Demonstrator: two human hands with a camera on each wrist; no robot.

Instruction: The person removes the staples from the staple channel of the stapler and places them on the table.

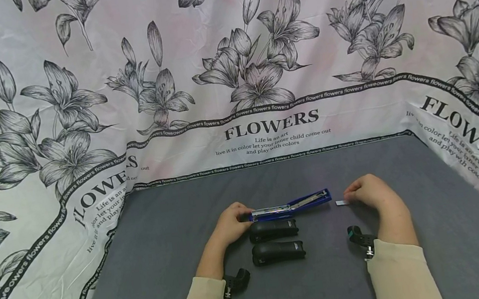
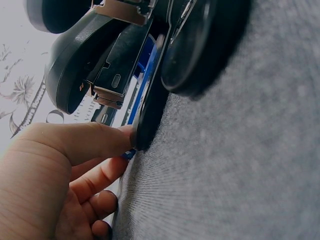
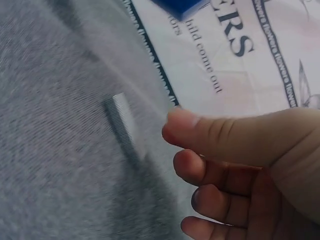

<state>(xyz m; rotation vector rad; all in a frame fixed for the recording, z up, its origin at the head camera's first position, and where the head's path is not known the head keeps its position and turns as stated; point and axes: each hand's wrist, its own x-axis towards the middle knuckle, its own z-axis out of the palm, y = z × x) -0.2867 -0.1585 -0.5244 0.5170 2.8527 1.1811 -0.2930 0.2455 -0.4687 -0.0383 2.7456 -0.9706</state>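
An opened blue stapler [image 1: 270, 212] lies lengthwise on the grey cloth, its top folded back to the right and its metal channel showing. My left hand [image 1: 232, 223] pinches its left end between thumb and fingers; in the left wrist view, black staplers [image 2: 75, 65] hide most of the blue one. To the right, a short strip of staples [image 1: 341, 202] lies on the cloth. Just beside it is my right hand [image 1: 372, 195]. In the right wrist view the loosely bent fingers [image 3: 210, 200] are apart from the strip of staples [image 3: 125, 117].
Two black staplers, a nearer one [image 1: 279, 252] and a farther one [image 1: 273, 230], lie side by side just in front of the blue one. The grey cloth [image 1: 162, 220] covers the surface. A flower-printed sheet [image 1: 271, 130] rises behind and at both sides.
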